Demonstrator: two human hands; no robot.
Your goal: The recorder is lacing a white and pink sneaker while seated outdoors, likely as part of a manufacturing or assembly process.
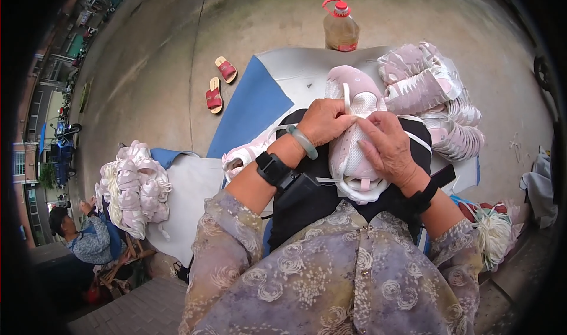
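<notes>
A pink-and-white shoe upper (348, 152) lies on the black cloth (295, 211) over my lap, toe away from me. My left hand (322, 121) is closed in a pinch at its lacing edge, on a white shoelace (346, 94) that loops up beside the tongue. My right hand (392, 146) presses bent fingers onto the upper's other side, its fingertips nearly meeting the left thumb. What lies between the fingertips is partly hidden. Another pink-and-white upper (236, 161) rests left of my lap.
Stacked uppers (422, 78) lie at the right, with another pile (136, 187) at the left. A bundle of white laces (495, 231) is at lower right. Beyond the white-and-blue sheet (245, 102) stand a red-capped jug (341, 31) and red slippers (214, 97). Another person (91, 240) sits at far left.
</notes>
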